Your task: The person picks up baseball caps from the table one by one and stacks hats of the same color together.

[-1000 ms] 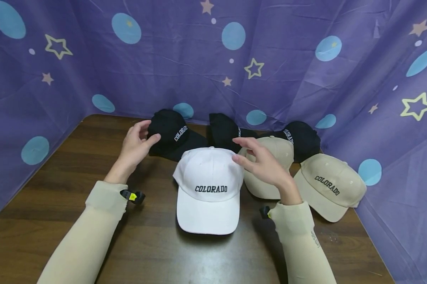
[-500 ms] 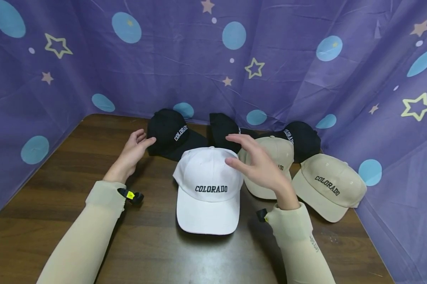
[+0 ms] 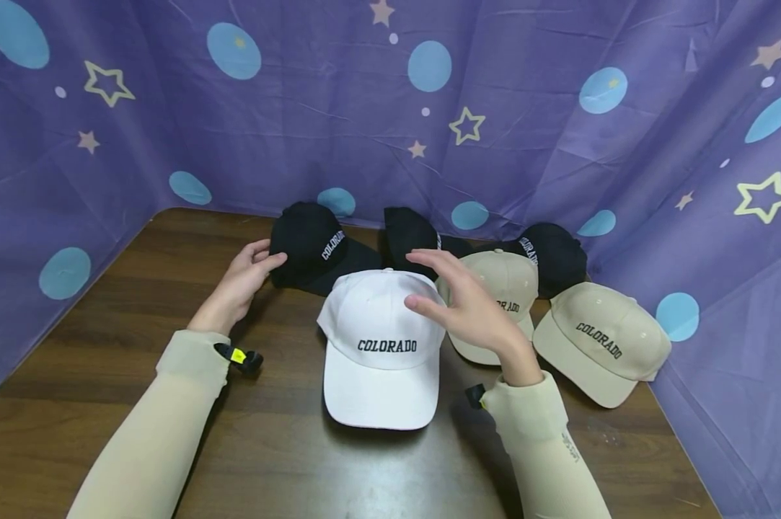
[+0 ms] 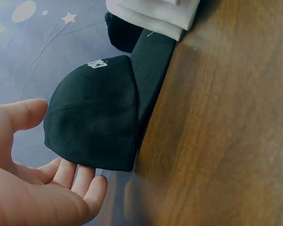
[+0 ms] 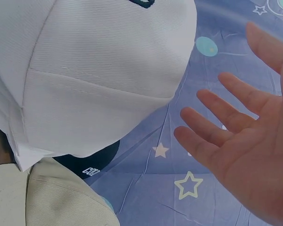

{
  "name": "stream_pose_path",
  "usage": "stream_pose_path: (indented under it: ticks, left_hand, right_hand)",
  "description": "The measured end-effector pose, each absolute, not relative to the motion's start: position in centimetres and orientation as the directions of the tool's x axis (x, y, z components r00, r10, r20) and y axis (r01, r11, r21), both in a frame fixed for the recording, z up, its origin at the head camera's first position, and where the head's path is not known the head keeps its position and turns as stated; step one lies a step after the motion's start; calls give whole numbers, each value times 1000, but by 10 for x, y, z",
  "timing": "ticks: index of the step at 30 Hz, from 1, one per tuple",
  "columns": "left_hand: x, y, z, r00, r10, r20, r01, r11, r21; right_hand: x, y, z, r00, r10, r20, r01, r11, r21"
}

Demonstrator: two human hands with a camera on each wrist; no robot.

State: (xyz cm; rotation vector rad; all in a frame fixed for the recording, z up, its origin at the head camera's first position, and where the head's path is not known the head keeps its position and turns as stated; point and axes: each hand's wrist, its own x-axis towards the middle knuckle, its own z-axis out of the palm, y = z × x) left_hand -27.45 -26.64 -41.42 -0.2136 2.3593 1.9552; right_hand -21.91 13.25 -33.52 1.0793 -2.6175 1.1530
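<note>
At the back left sits a black baseball cap [image 3: 306, 249] with white COLORADO lettering. My left hand [image 3: 241, 281] is at its rear side, thumb [image 4: 30, 113] against the crown and the other fingers [image 4: 85, 181] loosely spread along the lower edge. A white baseball cap [image 3: 380, 360] with black COLORADO lettering stands in the middle, its brim toward me. My right hand [image 3: 468, 303] is held beside the upper right of its crown, fingers apart and nothing held. In the right wrist view, a gap shows between those fingers and the white cap [image 5: 108, 80].
Behind the white cap lies a second black cap [image 3: 406, 238], with a third black cap [image 3: 555, 259] farther right. Two beige caps, one partly behind my right hand [image 3: 507, 274] and one at the right edge [image 3: 611, 331], rest on the wooden table [image 3: 267, 447]. A purple curtain [image 3: 338, 94] encloses the back.
My left hand has lowered slightly along the black cap's rear side. The right hand has drifted a little left and down over the white cap's right side. The caps stay in place.
</note>
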Motion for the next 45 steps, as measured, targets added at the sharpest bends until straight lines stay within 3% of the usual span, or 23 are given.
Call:
stream_pose_path:
  ticks: [11,23,37,45]
  left_hand:
    - [-274,-267,-416,-987,-56,-152,-160,187,969]
    - [-272,-268,-409,-992,-98,-81,-99,192,976]
    - [-260,-266,-380,-968,-221,121,81,182,980]
    - [-251,-258,-364,-896,-340,285,149,375,915]
  right_hand:
    - [-219,133,-335,-755,-568,327,-626,477,-617]
    - [-219,132,-336,-755,-567,329,-627,476,-617]
    - [-219,132,-336,-750,-569,338,-636,478,-606]
    - [-220,135,-335,-752,-568,334,-631,475,-613]
